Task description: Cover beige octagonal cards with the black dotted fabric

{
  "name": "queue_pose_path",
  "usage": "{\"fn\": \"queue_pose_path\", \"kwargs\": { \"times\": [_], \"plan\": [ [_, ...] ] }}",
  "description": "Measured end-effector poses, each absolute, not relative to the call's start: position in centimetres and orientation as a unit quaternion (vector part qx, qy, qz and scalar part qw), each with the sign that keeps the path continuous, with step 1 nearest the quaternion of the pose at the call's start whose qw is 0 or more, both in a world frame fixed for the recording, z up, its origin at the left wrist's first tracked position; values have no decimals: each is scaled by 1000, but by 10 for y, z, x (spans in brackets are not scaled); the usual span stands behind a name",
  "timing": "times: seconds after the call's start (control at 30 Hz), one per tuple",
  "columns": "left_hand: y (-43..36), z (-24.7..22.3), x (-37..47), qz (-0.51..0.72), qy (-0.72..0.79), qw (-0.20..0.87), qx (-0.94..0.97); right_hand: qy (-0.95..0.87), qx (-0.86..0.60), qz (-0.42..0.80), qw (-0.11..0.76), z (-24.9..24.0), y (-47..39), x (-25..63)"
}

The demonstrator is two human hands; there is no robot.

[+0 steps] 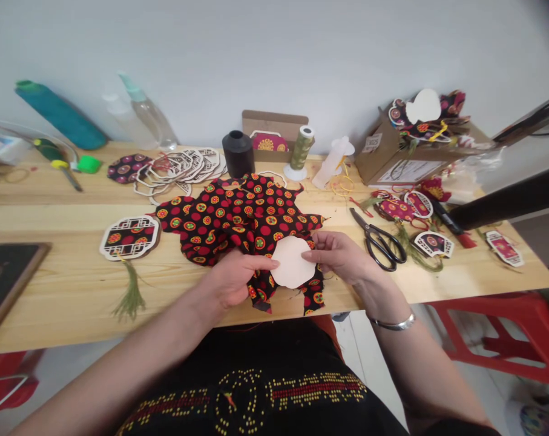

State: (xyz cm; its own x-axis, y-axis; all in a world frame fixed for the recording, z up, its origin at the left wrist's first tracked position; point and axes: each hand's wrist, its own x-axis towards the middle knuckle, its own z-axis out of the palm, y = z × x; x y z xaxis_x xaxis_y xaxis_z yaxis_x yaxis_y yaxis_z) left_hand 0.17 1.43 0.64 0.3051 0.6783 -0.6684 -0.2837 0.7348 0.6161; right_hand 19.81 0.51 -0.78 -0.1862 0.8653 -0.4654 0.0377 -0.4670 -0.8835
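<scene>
A pale scalloped card piece (293,262) is held between my two hands, over black fabric (220,215) with red and yellow round motifs. My left hand (238,275) has its thumb on the card's left edge, its other fingers hidden under the cloth. My right hand (338,254) pinches the card's right edge and the fabric beside it, with the thumb on top. The cloth spreads out across the table beyond the card, and two ragged strips of it hang toward the table's front edge.
Black scissors (383,242) lie right of my right hand. A framed ornament (129,238) with a green tassel lies left. Behind are wooden frames (192,166), a black thread cone (238,154), a green spool (302,148) and a cardboard box (392,157). A dark tablet (11,278) lies far left.
</scene>
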Motion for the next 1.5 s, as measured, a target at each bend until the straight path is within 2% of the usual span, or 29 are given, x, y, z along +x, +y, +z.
{"fn": "queue_pose_path", "kwargs": {
  "times": [0.2, 0.53, 1.1, 1.5],
  "plan": [
    [11, 6, 3, 311, 440, 813, 222, -409, -551, 653, 319, -7, 4, 196],
    [9, 1, 4, 313, 478, 799, 187, -419, -558, 639, 325, -7, 0, 193],
    [6, 1, 2, 295, 437, 827, 192, -428, -539, 649, 324, -4, -3, 195],
    [6, -1, 4, 301, 483, 804, 171, -436, -541, 641, 325, -8, -2, 194]
  ]
}}
